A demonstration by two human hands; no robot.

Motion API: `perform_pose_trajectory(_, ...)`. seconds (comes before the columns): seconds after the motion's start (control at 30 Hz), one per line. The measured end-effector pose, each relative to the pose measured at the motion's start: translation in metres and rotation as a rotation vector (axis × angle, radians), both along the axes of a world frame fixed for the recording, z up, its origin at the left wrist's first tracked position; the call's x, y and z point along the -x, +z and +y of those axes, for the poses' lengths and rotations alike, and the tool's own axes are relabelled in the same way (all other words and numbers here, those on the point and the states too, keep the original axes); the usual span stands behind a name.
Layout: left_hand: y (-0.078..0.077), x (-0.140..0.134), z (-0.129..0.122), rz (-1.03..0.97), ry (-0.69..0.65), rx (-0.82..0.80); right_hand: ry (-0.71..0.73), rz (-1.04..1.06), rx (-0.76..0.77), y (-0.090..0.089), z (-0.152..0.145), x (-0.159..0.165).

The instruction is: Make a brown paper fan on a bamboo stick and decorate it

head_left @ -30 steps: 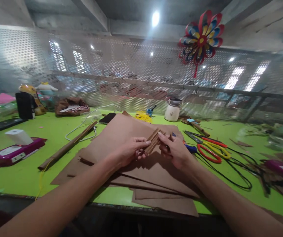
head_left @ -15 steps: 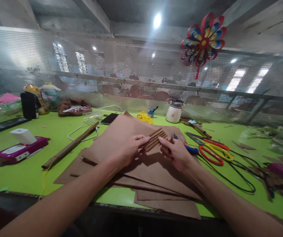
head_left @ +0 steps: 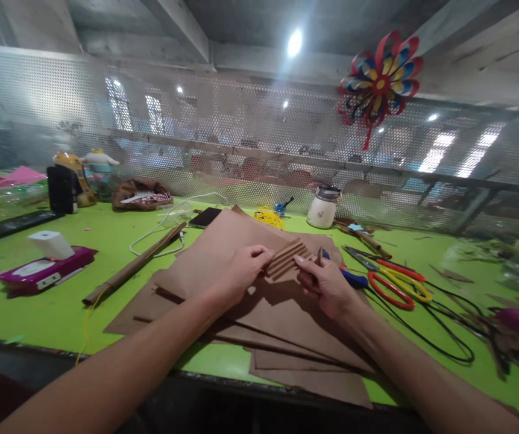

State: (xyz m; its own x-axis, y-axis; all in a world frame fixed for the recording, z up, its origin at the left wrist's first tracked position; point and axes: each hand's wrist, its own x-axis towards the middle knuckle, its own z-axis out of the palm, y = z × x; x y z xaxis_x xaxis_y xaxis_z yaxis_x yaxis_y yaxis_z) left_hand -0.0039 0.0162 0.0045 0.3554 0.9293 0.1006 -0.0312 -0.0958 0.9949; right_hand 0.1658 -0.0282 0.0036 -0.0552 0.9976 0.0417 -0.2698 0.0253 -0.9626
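A small piece of corrugated cardboard, its ridges facing up, is held between my two hands above a stack of brown cardboard sheets. My left hand pinches its left end between thumb and fingers. At the right end, my right hand grips it with the thumb on top. A thin brown strip also sticks up by the right hand's fingers; whether it is a separate piece I cannot tell. Close to the right hand lies a blue-handled tool, partly hidden.
Scissors with red handles and a yellow-handled pair lie at right near a black cable. A rolled cardboard tube, a purple power strip and a white cable are at left. A white jar stands behind.
The whole view has shifted slightly, with things appearing a little further right. Both hands keep hold of the corrugated cardboard, which has barely moved between them.
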Motion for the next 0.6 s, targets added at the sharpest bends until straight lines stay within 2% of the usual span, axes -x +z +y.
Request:
perform_pose_trajectory(0.17, 0.002, -0.001, -0.001, 0.054, -0.004, -0.072, -0.028, 0.013, 0.008, 0.001, 0.001, 0.000)
perform_pose_trajectory(0.23, 0.004, -0.002, -0.003, 0.100, 0.009, -0.152, -0.040, 0.026, 0.018, 0.001, 0.001, 0.000)
perform_pose_trajectory(0.3, 0.007, -0.003, -0.005, 0.186, 0.042, -0.302, -0.035, 0.061, 0.015, 0.002, 0.002, -0.001)
perform_pose_trajectory(0.43, 0.007, -0.001, -0.009, 0.377, 0.128, -0.709, -0.062, 0.164, -0.036, 0.006, 0.003, -0.005)
perform_pose_trajectory(0.53, 0.005, 0.002, -0.009, 0.440, 0.180, -0.980, -0.121, 0.191, -0.076, 0.008, 0.005, -0.010)
perform_pose_trajectory(0.6, 0.005, 0.004, -0.009, 0.447, 0.218, -1.120, -0.108, 0.176, -0.081, 0.009, 0.005, -0.013)
